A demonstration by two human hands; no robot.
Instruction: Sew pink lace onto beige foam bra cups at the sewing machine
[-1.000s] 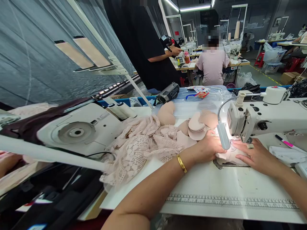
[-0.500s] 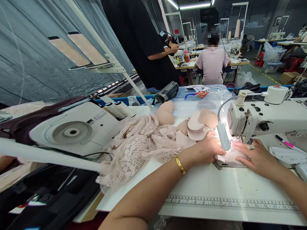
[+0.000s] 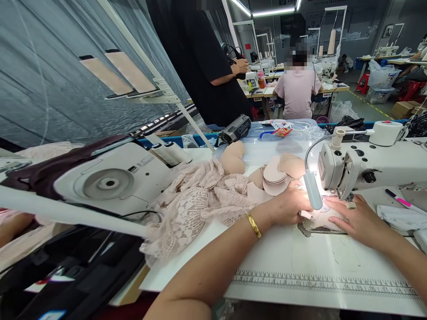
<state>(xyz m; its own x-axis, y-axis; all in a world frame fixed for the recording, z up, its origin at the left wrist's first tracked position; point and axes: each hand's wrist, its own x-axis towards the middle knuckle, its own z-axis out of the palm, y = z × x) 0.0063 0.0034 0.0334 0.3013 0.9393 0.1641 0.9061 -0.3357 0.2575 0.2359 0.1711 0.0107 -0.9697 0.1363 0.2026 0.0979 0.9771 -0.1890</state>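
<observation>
A pale pink fabric piece (image 3: 320,222) lies under the head of a white sewing machine (image 3: 396,161), lit by a small grey lamp (image 3: 312,191) on a bendable neck. At the left edge of that piece, my left hand (image 3: 291,203) has its fingers curled on the cloth; the lamp hides some fingertips. My right hand (image 3: 362,222) rests flat on the piece's right side, fingers stretched toward the needle area. The needle itself is hidden. Just left of my left hand sit stacked beige cup pads (image 3: 275,171) and a heap of pale pink lace (image 3: 190,206).
A printed ruler strip (image 3: 300,282) runs along the table's front. Behind the pads is a clear plastic bin (image 3: 293,133). Thread cones (image 3: 167,153) stand left of it. A pink-banded pen (image 3: 402,200) lies at right. People stand and sit beyond.
My left hand has drawn slightly back from the needle area, its fingers now more curled on the fabric. My right hand stays nearly in place. The whole view has shifted a little.
</observation>
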